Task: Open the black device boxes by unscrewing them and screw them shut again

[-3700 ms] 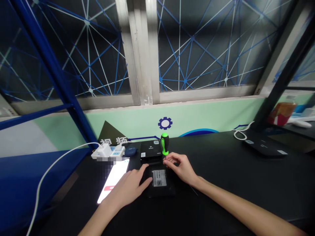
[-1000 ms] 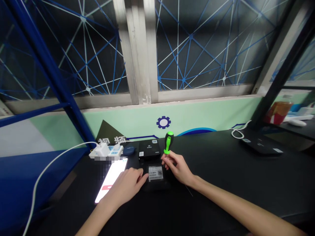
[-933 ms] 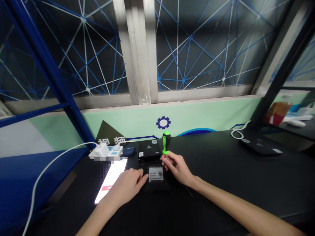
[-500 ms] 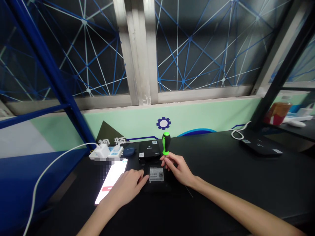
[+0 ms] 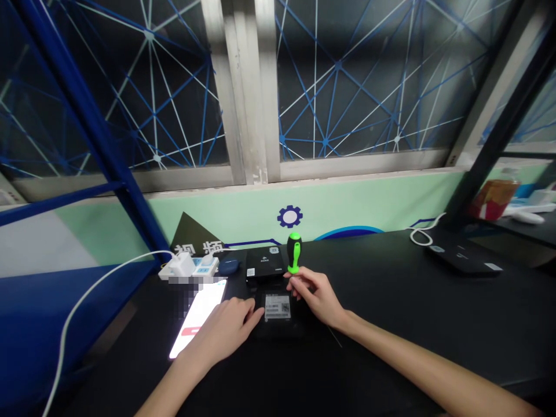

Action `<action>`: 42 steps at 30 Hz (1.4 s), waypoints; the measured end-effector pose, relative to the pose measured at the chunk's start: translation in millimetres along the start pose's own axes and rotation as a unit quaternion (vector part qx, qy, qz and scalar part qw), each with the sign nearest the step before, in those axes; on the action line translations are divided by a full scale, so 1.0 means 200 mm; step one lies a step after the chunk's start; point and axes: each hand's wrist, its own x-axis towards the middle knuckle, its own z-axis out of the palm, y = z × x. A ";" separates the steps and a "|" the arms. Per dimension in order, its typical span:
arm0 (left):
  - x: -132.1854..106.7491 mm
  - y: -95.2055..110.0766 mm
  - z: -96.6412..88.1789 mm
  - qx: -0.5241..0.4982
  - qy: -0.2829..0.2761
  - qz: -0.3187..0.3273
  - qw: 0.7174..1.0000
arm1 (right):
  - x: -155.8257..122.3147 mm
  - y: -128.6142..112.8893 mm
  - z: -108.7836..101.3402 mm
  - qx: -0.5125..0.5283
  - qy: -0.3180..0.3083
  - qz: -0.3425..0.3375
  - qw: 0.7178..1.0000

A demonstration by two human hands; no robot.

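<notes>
A small black box with a white label (image 5: 277, 307) lies flat on the black table (image 5: 391, 324). My left hand (image 5: 226, 329) rests on the table with fingers spread, its fingertips touching the box's left edge. My right hand (image 5: 313, 294) pinches the shaft of a green-and-black screwdriver (image 5: 294, 253), which stands upright with its tip at the box's far right corner. A second black box (image 5: 264, 270) sits just behind the first.
A lit phone (image 5: 198, 317) lies left of my left hand. Behind it are a white power strip (image 5: 187, 268) with a white cable and a dark blue oval case (image 5: 228, 265). A flat black device (image 5: 464, 258) sits far right. A green wall and a window run along the table's back.
The screwdriver handle tilted right a second ago and now stands upright. My right hand's fingers have shifted slightly on the shaft. My left hand has stayed in place.
</notes>
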 end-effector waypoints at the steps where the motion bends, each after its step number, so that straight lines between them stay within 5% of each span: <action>1: 0.00 0.00 0.00 0.000 0.003 0.001 1.000 | 0.00 0.00 0.00 0.003 -0.002 0.000 1.000; 24: 0.00 -0.01 0.00 -0.009 -0.003 0.006 1.000 | -0.01 0.00 -0.01 0.003 -0.009 -0.002 1.000; 42: -0.01 -0.01 0.00 -0.003 0.002 0.006 1.000 | 0.00 0.02 0.00 0.005 0.042 -0.003 0.999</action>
